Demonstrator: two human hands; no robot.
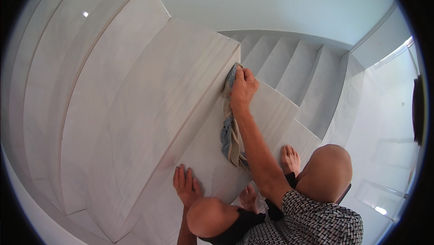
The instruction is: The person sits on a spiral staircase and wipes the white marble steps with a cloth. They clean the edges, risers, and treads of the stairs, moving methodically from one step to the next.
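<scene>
My right hand (243, 87) pinches one end of a blue and beige cloth (231, 136) at the outer end of a pale stone stair riser (200, 123). The rest of the cloth hangs down in loose folds onto the tread (206, 156) below. My left hand (185, 184) rests on that same tread near the riser, holding nothing, its fingers a little apart. My left knee (210, 216) partly covers the wrist of that hand.
Wide pale steps (135, 85) rise to the left. Beyond the stair's outer edge, a lower flight (291, 65) runs beside a plain wall (271, 4). My bare foot (290, 158) stands on a step to the right. A glossy pale floor (376, 136) lies at far right.
</scene>
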